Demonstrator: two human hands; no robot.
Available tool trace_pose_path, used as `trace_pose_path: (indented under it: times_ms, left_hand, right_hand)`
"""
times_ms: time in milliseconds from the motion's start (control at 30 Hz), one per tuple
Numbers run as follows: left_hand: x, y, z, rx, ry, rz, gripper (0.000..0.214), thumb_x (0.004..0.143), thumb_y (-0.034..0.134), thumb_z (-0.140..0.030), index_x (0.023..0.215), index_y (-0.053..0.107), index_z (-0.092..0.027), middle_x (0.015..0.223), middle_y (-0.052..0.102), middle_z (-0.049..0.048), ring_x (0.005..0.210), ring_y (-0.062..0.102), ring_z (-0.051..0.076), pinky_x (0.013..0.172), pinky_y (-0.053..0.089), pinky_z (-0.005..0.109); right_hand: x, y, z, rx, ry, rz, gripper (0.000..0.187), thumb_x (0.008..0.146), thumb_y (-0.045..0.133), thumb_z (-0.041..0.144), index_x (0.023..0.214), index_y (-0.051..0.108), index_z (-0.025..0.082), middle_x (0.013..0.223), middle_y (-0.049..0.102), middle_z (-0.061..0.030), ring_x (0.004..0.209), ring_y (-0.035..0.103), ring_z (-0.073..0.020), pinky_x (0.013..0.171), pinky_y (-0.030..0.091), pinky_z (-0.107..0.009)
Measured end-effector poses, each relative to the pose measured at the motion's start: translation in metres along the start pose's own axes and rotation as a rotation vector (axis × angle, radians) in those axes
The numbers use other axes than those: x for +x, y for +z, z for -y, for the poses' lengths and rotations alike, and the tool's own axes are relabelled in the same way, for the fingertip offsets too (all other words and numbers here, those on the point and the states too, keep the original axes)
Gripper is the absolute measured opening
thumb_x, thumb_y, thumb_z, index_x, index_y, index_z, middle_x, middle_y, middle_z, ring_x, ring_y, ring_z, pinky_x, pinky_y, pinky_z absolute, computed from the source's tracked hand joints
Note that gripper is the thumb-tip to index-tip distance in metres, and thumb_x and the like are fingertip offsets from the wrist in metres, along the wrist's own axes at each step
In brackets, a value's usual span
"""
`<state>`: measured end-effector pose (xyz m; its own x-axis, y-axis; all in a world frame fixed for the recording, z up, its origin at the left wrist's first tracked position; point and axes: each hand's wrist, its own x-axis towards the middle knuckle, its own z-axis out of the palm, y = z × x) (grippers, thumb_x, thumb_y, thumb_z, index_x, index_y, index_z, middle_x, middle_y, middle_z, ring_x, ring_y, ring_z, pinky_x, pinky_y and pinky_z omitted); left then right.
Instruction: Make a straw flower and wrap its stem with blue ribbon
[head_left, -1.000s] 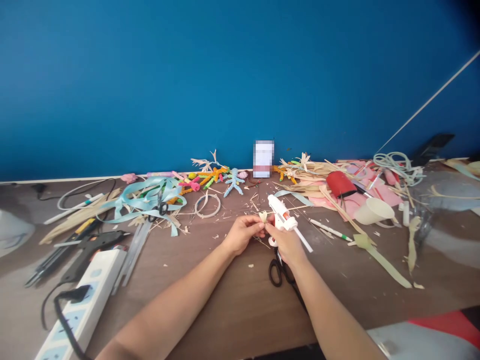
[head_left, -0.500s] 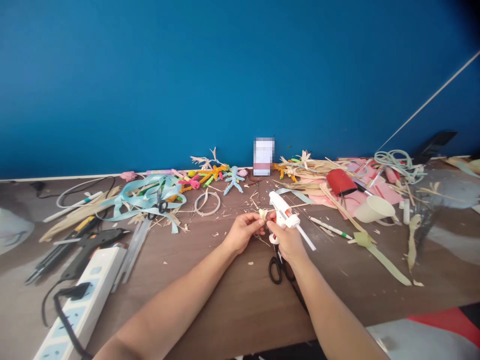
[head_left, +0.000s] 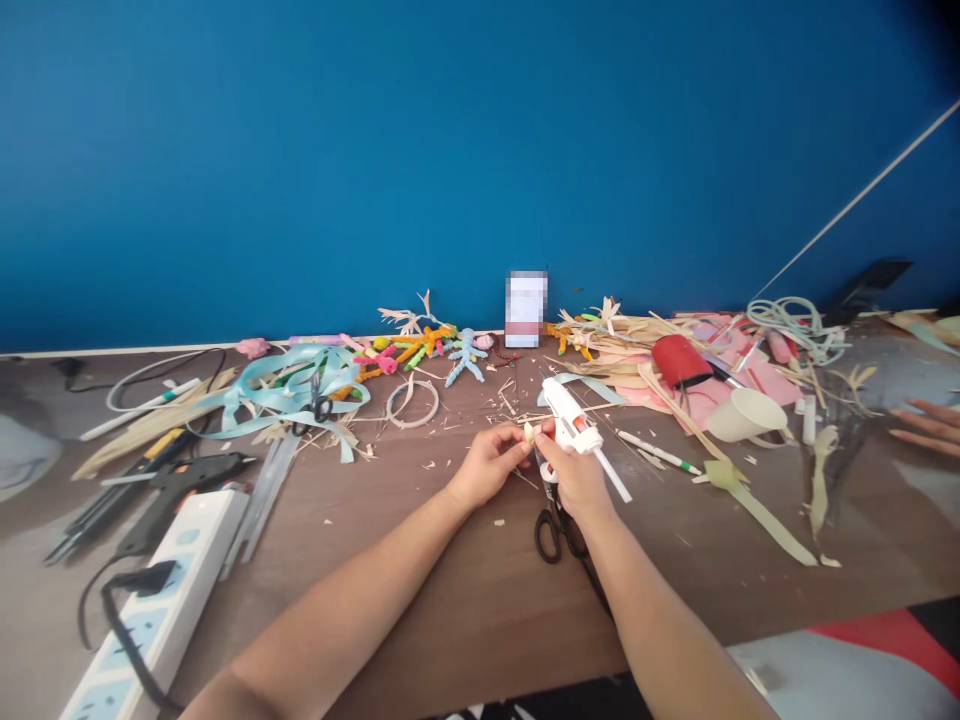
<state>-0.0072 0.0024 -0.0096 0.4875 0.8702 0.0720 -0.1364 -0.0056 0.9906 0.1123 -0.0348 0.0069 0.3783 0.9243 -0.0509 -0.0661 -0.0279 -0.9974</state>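
Note:
My left hand (head_left: 491, 463) is closed, with thumb and fingertips pinching a small pale-yellow piece (head_left: 529, 432), its material too small to make out. My right hand (head_left: 579, 480) is wrapped around the handle of a white hot glue gun (head_left: 570, 412). Its nozzle points away and to the left, and a glue stick (head_left: 615, 478) sticks out of its back end. The right fingertips meet the left ones at the pale piece. Black-handled scissors (head_left: 548, 537) lie just beneath my right hand, partly hidden by the wrist.
A power strip (head_left: 142, 620), a black glue gun (head_left: 180, 490) and clear glue sticks (head_left: 262, 490) lie left. Blue ribbon (head_left: 247, 385) and fuzzy coloured figures (head_left: 466, 355) are behind. Right are a red cup (head_left: 681, 362), a white cup (head_left: 746, 415), a pen (head_left: 660, 452) and another person's hand (head_left: 930, 425).
Another person's hand has come into view at the right edge. The pale piece has turned slightly between my fingertips; my hands have otherwise hardly moved.

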Motion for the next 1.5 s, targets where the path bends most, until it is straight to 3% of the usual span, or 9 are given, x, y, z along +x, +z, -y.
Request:
trace_pose_path:
  times_ms: [400,567,900,1200,1500]
  left_hand:
    - [-0.0009,0.0016,-0.0016,0.092,0.056,-0.013,0.025,0.074,0.055,-0.038,0.074,0.061,-0.013,0.071,0.054,0.0036,0.07,0.052,0.014,0.065,0.044,0.024]
    - [-0.0005,0.001,-0.0005,0.058,0.015,-0.007,0.025,0.073,0.056,-0.037,0.077,0.06,-0.013,0.071,0.055,0.0027,0.062,0.052,0.012,0.062,0.043,0.024]
    - [-0.0008,0.0028,-0.0035,-0.042,0.003,-0.059,0.023,0.068,0.062,-0.035,0.075,0.063,-0.013,0.073,0.058,0.0034,0.068,0.053,0.013,0.066,0.044,0.025]
    - [-0.0014,0.0081,-0.0067,-0.16,-0.075,-0.097,0.022,0.064,0.066,-0.033,0.073,0.064,-0.012,0.065,0.059,0.0014,0.058,0.051,0.01,0.06,0.043,0.023]
    - [-0.0008,0.0072,-0.004,-0.199,-0.075,-0.116,0.023,0.063,0.067,-0.031,0.077,0.066,-0.013,0.073,0.063,0.0029,0.061,0.054,0.011,0.063,0.045,0.024]
  right_hand:
    - [0.0005,0.0016,-0.0012,0.021,-0.031,-0.036,0.023,0.062,0.063,0.033,0.076,0.051,0.02,0.065,0.053,0.0043,0.052,0.047,-0.0088,0.045,0.036,-0.02]
    - [0.0001,0.0018,-0.0005,-0.006,-0.033,-0.057,0.022,0.063,0.062,0.032,0.077,0.052,0.019,0.066,0.054,0.0035,0.056,0.05,-0.0096,0.046,0.036,-0.02]
    - [-0.0006,0.0044,0.0005,0.081,-0.033,-0.02,0.02,0.062,0.063,0.028,0.075,0.05,0.019,0.061,0.054,0.0051,0.049,0.048,-0.0082,0.044,0.035,-0.019]
    - [0.0014,0.0028,0.0004,0.138,-0.028,-0.042,0.018,0.063,0.063,0.026,0.075,0.05,0.021,0.061,0.051,0.0066,0.046,0.046,-0.0069,0.042,0.033,-0.019]
    - [0.0006,0.0041,0.0046,0.147,0.004,-0.066,0.02,0.062,0.065,0.028,0.074,0.051,0.02,0.058,0.051,0.0068,0.046,0.046,-0.0076,0.04,0.03,-0.019]
